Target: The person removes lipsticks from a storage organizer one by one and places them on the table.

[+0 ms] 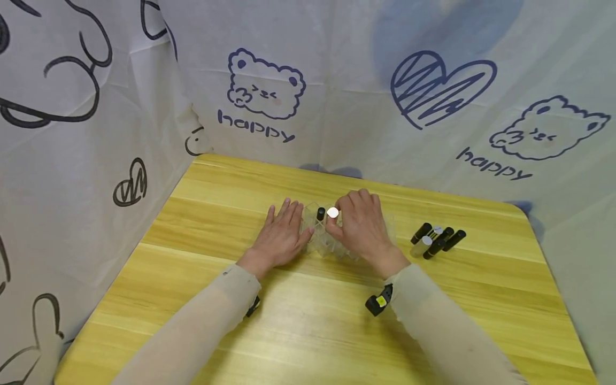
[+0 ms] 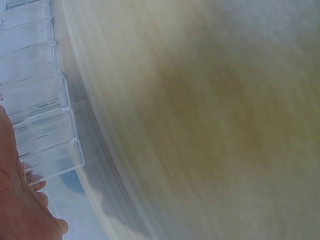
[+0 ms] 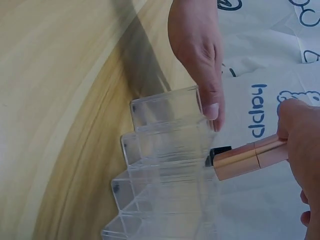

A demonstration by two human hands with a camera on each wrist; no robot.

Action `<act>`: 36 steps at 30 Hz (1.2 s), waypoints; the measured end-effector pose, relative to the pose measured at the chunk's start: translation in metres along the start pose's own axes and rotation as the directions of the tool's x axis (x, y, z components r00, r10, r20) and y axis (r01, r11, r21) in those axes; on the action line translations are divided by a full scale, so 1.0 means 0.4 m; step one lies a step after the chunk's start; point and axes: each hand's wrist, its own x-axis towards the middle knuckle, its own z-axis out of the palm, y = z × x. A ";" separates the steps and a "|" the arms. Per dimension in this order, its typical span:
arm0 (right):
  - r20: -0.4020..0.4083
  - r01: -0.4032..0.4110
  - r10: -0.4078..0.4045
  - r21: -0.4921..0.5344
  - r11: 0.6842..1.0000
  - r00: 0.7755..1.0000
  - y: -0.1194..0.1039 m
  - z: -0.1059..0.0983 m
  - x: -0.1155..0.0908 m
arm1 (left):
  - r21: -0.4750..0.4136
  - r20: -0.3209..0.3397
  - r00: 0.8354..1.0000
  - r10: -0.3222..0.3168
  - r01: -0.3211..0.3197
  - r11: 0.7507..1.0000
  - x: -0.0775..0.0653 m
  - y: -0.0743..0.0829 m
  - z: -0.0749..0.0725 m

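A clear stepped lipstick organizer point(image 3: 165, 145) stands on the table between my hands. My left hand point(image 1: 284, 235) lies along its left side, fingers straight, the thumb touching its edge; part of that hand point(image 2: 20, 195) shows in the left wrist view. My right hand point(image 1: 361, 224) pinches a rose-gold lipstick tube point(image 3: 250, 157) by one end, over the back row. In the head view the tube's end point(image 1: 332, 212) shines bright white. A black lipstick tube point(image 1: 320, 214) stands upright in the organizer beside it. My right hand hides the organizer's right part in the head view.
To the right, several lipstick tubes point(image 1: 443, 240) lie or lean in a group, mostly black, one with a pale top point(image 1: 425, 243). A white cloth with drawings point(image 1: 346, 107) hangs behind the wooden table point(image 1: 308, 326) and along its left side.
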 end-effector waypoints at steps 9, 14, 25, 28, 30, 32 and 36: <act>0.006 0.090 -0.090 -0.120 0.989 0.996 0.017 -0.022 -0.002 | -0.009 0.004 1.000 -0.002 0.002 1.000 0.002 -0.002 0.003; 0.011 0.071 -0.071 -0.107 0.992 0.997 0.036 -0.037 -0.015 | -0.015 0.002 1.000 -0.001 0.001 1.000 0.002 -0.002 0.003; -0.003 -0.019 0.019 -0.024 1.000 1.000 0.082 -0.097 -0.041 | -0.014 0.004 1.000 0.005 -0.004 1.000 0.003 -0.004 0.002; 0.007 -0.066 0.066 0.000 0.998 0.998 0.097 -0.121 -0.047 | -0.012 0.011 1.000 0.000 0.000 1.000 0.002 -0.003 0.000; 0.023 -0.104 0.104 0.014 0.994 0.994 0.108 -0.139 -0.052 | -0.013 0.015 1.000 -0.002 0.002 1.000 0.002 -0.003 -0.001; 0.039 -0.139 0.138 0.021 0.990 0.990 0.119 -0.158 -0.058 | -0.018 0.017 1.000 -0.001 0.001 1.000 0.001 -0.002 -0.001; 0.045 -0.183 0.183 0.010 0.983 0.982 0.146 -0.198 -0.076 | -0.023 0.018 1.000 0.000 0.001 1.000 0.001 -0.002 -0.001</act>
